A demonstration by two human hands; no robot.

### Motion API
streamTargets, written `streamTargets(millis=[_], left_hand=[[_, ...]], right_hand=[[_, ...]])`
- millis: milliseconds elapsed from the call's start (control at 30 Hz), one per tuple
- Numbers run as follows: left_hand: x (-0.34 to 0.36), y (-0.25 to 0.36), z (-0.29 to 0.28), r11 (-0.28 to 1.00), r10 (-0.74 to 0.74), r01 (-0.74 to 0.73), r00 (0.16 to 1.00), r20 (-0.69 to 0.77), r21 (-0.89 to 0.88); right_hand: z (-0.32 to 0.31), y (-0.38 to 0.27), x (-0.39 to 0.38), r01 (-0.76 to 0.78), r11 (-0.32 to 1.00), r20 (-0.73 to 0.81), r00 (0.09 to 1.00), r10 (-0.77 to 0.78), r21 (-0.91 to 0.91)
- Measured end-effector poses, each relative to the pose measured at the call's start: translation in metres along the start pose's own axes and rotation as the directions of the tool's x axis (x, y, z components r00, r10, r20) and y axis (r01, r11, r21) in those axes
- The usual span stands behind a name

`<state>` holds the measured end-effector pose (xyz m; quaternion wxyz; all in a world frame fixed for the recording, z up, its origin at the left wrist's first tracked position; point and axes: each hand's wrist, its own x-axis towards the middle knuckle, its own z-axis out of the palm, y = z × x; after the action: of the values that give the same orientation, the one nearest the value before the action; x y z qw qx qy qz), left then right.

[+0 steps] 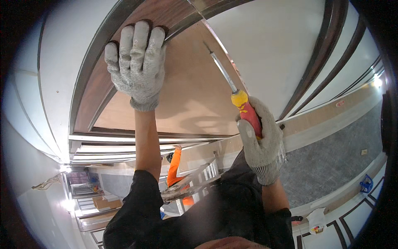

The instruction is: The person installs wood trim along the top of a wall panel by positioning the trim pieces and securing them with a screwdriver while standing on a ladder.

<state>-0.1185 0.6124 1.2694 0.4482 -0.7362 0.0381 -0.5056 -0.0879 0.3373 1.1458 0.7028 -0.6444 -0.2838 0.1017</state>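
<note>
My left hand (139, 62), in a grey-white knit glove, lies with fingers stretched against the dark brown wood trim (97, 89). It grips nothing. Beside it stretches a plain light-brown panel (186, 91) framed by that trim. My right hand (263, 137), gloved too, is closed around the red and yellow handle of a screwdriver (239, 98). The long metal shaft points up and to the left, over the panel, near a narrow bright gap (224, 45) along its right edge. I cannot tell whether the tip touches the panel.
A white panel (265, 45) lies right of the gap, with curved dark mouldings (317, 62) beyond. Below are a grey floor (331, 162), a ladder (209, 172) and another person's orange sleeve (174, 166). A cardboard box (107, 203) stands lower left; a white bag (317, 220) lower right.
</note>
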Motion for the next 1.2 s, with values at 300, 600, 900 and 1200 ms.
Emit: streamTargets(millis=[300,600,900,1200], left_hand=[[0.018,0.006,-0.005,1.0,0.015,-0.018,0.994,0.109,0.025],[-0.003,0.002,-0.012,1.0,-0.022,0.022,0.997,0.08,0.0],[-0.003,-0.004,0.001,1.0,0.028,-0.028,1.0,0.004,-0.008],[-0.005,-0.006,0.006,0.998,0.003,-0.007,0.998,-0.066,-0.062]], right_hand=[[0.003,0.01,-0.003,0.01,0.997,-0.052,0.999,-0.007,0.075],[0.008,0.006,-0.001,0.118,0.993,-0.042,0.992,-0.118,0.003],[0.004,-0.005,-0.004,0.161,0.984,-0.07,0.984,-0.166,-0.07],[0.007,0.007,-0.007,0.184,0.979,-0.068,0.979,-0.19,-0.089]])
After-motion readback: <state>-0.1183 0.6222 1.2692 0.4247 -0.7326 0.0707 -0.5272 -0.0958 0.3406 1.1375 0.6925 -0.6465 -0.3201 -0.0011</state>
